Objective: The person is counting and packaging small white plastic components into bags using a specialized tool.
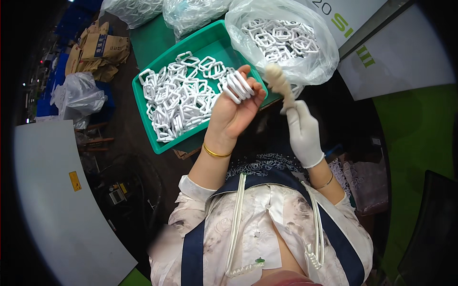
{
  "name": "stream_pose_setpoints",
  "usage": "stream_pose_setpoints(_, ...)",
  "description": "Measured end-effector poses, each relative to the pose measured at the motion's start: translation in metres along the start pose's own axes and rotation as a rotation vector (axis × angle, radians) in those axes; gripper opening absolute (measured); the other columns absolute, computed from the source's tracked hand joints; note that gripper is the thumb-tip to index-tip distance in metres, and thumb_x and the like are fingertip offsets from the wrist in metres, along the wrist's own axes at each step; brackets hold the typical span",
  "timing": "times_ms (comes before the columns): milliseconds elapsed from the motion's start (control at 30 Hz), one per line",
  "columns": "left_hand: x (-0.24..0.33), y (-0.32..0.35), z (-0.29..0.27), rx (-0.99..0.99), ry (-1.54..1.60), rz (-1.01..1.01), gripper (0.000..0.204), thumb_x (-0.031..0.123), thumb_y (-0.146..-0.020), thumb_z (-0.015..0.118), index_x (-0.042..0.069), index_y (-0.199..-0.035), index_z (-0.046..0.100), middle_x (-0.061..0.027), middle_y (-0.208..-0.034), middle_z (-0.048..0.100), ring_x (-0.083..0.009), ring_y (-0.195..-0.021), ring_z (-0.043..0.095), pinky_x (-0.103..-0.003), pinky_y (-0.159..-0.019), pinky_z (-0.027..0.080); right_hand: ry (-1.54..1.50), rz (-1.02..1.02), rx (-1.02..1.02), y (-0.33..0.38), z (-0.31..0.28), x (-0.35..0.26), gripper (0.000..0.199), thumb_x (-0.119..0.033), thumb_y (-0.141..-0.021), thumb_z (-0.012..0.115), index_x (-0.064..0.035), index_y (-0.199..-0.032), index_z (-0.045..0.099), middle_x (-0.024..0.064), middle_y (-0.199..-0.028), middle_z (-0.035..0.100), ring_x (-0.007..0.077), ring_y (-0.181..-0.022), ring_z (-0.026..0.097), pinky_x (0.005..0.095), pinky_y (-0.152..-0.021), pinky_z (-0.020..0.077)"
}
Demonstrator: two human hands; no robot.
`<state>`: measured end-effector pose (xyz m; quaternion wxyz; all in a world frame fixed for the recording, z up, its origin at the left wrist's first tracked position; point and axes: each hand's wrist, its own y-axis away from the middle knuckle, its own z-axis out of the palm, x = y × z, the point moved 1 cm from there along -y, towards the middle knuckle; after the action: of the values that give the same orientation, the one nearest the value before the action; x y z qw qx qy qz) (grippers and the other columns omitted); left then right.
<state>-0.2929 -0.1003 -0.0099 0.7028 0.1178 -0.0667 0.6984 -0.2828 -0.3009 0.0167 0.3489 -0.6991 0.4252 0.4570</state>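
Observation:
My bare left hand (pixel 233 119) is raised over the right edge of the green tray (pixel 140 102). Its fingers curl around a row of white frame-shaped plastic links (pixel 238 86), held side by side. Many loose links (pixel 183 95) of the same kind lie heaped in the tray. To the right, my right hand (pixel 305 136) wears a white glove and pinches the lower end of a beige, knobbly, elongated thing (pixel 280 83). That thing points up and left, close to my left fingertips; its exact kind cannot be made out.
Behind the tray's right end sits an open clear plastic bag (pixel 324 62) full of white links. More filled bags (pixel 195 14) stand at the back. Brown paper sacks (pixel 105 50) lie far left. A pale panel (pixel 62 200) is at left, a dark screen-like edge at right.

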Motion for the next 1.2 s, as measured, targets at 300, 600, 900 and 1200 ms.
stream_pose_setpoints(300,-0.031,0.013,0.028,0.061,0.091,-0.124,0.041,0.022,-0.107,0.055,0.007,-0.144,0.049,-0.0134,-0.142,0.059,-0.0288,-0.137,0.051,-0.042,-0.118,0.042,-0.283,0.04,-0.09,-0.022,0.02,-0.032,0.021,-0.006,-0.092,0.073,-0.0022,-0.112,0.068,-0.0086,-0.075,0.045,0.0016,-0.067,0.038,0.02,-0.062,0.0334)
stream_pose_setpoints(600,-0.031,0.016,0.009,0.031,0.154,-0.032,0.041,0.011,-0.106,0.053,0.009,-0.147,0.049,-0.0143,-0.153,0.05,-0.0335,-0.147,0.04,-0.049,-0.121,0.037,-0.232,0.028,0.13,-0.028,0.014,-0.024,0.023,-0.008,-0.091,0.075,-0.003,-0.107,0.06,-0.0064,-0.084,0.051,0.0015,-0.071,0.042,0.0188,-0.062,0.0354)
stream_pose_setpoints(900,-0.032,0.019,0.016,0.062,0.049,-0.007,0.044,0.009,-0.107,0.051,0.005,-0.15,0.044,-0.0184,-0.157,0.043,-0.0336,-0.147,0.04,-0.05,-0.123,0.033,-0.302,0.038,0.165,-0.03,0.02,-0.022,0.022,-0.008,-0.091,0.074,-0.0037,-0.107,0.06,-0.0072,-0.08,0.049,0.0008,-0.068,0.04,0.0194,-0.06,0.0342)
stream_pose_setpoints(1200,-0.028,0.024,0.018,0.123,-0.092,0.046,0.051,0.01,-0.105,0.054,0.006,-0.154,0.039,-0.0116,-0.144,0.054,-0.0223,-0.134,0.053,-0.044,-0.114,0.044,-0.151,0.103,0.138,-0.029,0.019,-0.021,0.019,-0.011,-0.094,0.073,-0.0014,-0.105,0.059,-0.0042,-0.078,0.054,0.003,-0.068,0.045,0.0222,-0.061,0.0406)
